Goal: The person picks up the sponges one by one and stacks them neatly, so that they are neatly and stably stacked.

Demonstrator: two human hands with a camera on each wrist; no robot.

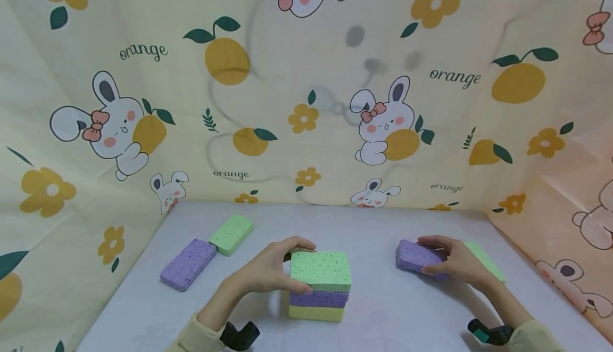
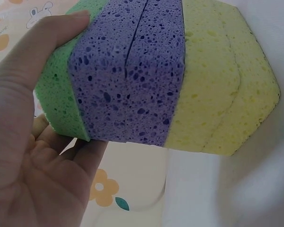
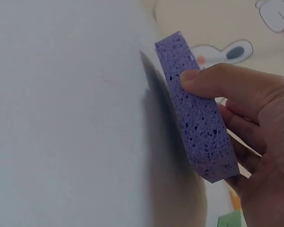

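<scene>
A stack of sponges stands at the front middle in the head view, with a green sponge (image 1: 321, 270) on top, purple sponge layers (image 2: 128, 71) below it and yellow sponge layers (image 2: 217, 80) at the bottom. Seams show in both the purple and the yellow parts. My left hand (image 1: 273, 269) grips the green sponge, thumb on the near side and fingers behind, partly hidden. To the right, my right hand (image 1: 452, 261) pinches a purple sponge (image 3: 199, 113) between thumb and fingers. Its shadow falls on the table just beside it in the right wrist view.
Behind the right hand lies a green sponge (image 1: 485, 260), partly covered by it. On the left of the white table (image 1: 378, 309) are another purple sponge (image 1: 188, 264) and green sponge (image 1: 232, 234), corner to corner. A printed cloth (image 1: 287, 64) rises behind the table and at its sides.
</scene>
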